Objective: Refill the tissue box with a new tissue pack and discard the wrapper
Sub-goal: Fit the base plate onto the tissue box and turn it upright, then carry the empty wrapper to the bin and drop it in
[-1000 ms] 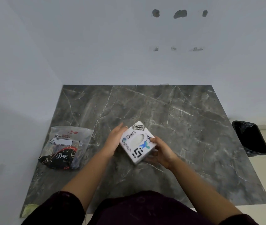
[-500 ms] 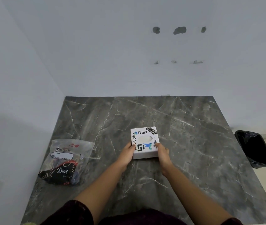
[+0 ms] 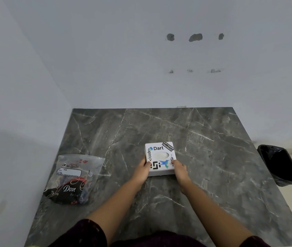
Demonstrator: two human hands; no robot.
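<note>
A white square tissue box (image 3: 160,154) with stickers and an oval opening lies flat on the dark marble table (image 3: 213,157), near the middle. My left hand (image 3: 141,172) grips its near left edge and my right hand (image 3: 180,171) grips its near right edge. White tissue shows through the oval opening. A clear plastic wrapper (image 3: 73,179) with black and red "Dove" print lies crumpled at the table's left side, apart from both hands.
A black lined waste bin (image 3: 281,164) stands on the floor beyond the table's right edge. White walls close the table at the back and the left.
The box was held tilted above the table between both hands; now it lies flat on the table, further from me. The wrapper has not moved.
</note>
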